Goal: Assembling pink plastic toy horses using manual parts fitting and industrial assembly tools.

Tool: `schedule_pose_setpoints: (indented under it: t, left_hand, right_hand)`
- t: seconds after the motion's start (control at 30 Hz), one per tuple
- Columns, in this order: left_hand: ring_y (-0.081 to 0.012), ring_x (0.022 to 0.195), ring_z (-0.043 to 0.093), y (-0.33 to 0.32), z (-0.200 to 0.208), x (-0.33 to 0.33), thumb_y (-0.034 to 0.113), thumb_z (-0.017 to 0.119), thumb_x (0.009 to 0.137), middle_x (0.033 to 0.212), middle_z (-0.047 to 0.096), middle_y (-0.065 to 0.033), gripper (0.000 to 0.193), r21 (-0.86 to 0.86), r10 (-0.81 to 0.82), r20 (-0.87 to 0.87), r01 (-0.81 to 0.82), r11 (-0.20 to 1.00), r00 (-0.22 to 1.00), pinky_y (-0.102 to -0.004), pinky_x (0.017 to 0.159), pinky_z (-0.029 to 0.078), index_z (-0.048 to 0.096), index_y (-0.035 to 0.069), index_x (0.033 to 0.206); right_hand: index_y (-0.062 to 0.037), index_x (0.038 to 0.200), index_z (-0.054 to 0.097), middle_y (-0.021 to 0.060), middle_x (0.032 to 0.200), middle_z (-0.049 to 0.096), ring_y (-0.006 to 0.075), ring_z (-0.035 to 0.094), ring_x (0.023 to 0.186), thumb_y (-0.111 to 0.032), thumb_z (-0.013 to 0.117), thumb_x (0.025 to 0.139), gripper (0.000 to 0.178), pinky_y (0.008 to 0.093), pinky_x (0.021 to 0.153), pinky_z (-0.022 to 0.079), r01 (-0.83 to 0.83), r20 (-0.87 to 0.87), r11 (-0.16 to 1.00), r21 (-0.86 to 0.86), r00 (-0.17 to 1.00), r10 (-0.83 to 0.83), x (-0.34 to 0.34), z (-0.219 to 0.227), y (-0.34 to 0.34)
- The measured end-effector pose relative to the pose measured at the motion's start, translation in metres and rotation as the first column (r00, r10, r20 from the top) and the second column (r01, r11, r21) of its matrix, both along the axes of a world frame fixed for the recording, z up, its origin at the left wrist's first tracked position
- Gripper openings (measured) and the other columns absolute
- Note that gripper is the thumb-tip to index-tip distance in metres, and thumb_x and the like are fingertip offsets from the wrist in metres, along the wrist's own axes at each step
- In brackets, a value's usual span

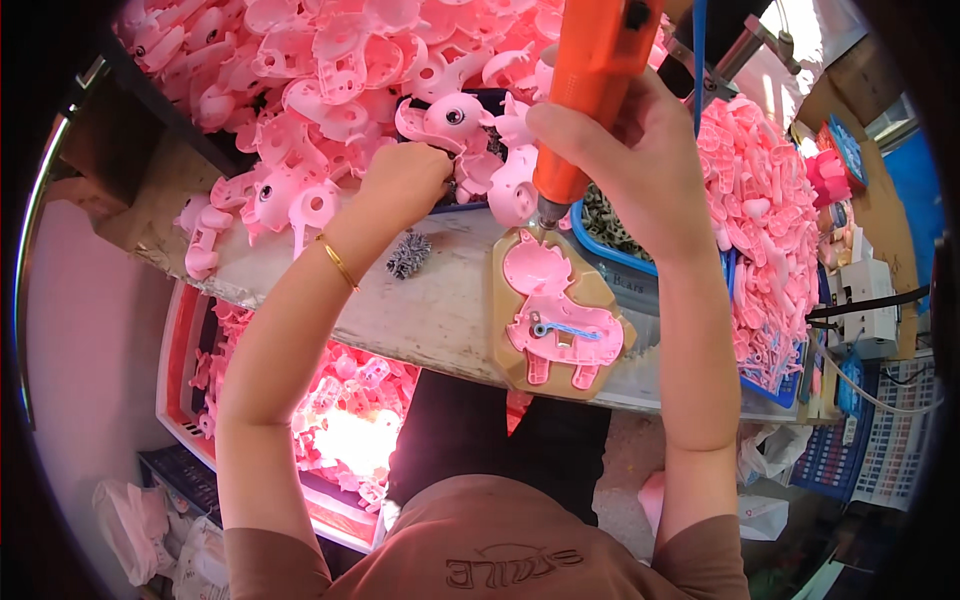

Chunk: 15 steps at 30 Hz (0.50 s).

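My right hand (pixel 640 160) is wrapped round an orange power screwdriver (pixel 590 85), whose metal tip points down just above a tan fixture (pixel 505 350). In that fixture lies a pink plastic animal-shaped toy half (pixel 548 318), its hollow side up. A thin blue strip (pixel 578 330) and a small round metal-looking part sit inside it. My left hand (pixel 408 178) reaches to a dark blue tray (pixel 460 207) among pink toy shells, fingers curled. Its fingertips are hidden there. Beside the tray stands a pink toy head (pixel 456 116) with an eye.
Loose pink shells (pixel 330 60) pile up at the back. A blue-rimmed tub (pixel 600 240) of small metallic parts is right of the fixture, near a heap of pink pieces (pixel 760 200). A grey spiky clump (pixel 409 254) lies on the table. Below left, a red-sided crate (pixel 178 370) holds pink parts.
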<state>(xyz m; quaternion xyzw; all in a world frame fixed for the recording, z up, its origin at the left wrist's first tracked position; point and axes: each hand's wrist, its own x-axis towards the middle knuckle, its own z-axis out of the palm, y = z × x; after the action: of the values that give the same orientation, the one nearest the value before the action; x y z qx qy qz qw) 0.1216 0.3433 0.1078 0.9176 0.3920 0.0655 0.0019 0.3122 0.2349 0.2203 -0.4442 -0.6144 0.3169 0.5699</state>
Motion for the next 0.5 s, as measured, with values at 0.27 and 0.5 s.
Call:
schedule_pose_setpoints:
  t: [0.27,0.5]
  left_hand:
    - [-0.0285,0.082,0.066,-0.023,0.008,-0.009,0.019,0.059,0.086,0.082,0.066,-0.0117,0.013,0.172,-0.049,0.164,0.021,0.985,0.985,-0.0435,0.068,0.053,0.063,0.007,0.088]
    - [-0.0266,0.077,0.064,-0.097,0.013,0.003,0.014,0.067,0.083,0.081,0.064,-0.0066,0.013,-0.004,-0.151,0.613,0.194,0.981,0.775,-0.039,0.065,0.052,0.066,0.011,0.096]
  right_hand:
    - [0.0028,0.116,0.055,0.0059,0.093,0.065,0.01,0.059,0.078,-0.012,0.069,0.083,0.038,0.027,0.071,0.049,-0.105,0.051,0.991,-0.081,0.993,0.109,0.007,0.006,-0.017]
    - [0.0051,0.106,0.055,0.0082,0.076,0.062,0.0133,0.059,0.066,-0.009,0.057,0.081,0.028,0.0283,0.063,0.049,-0.249,-0.29,0.965,-0.084,0.932,0.215,-0.001,-0.006,-0.046]
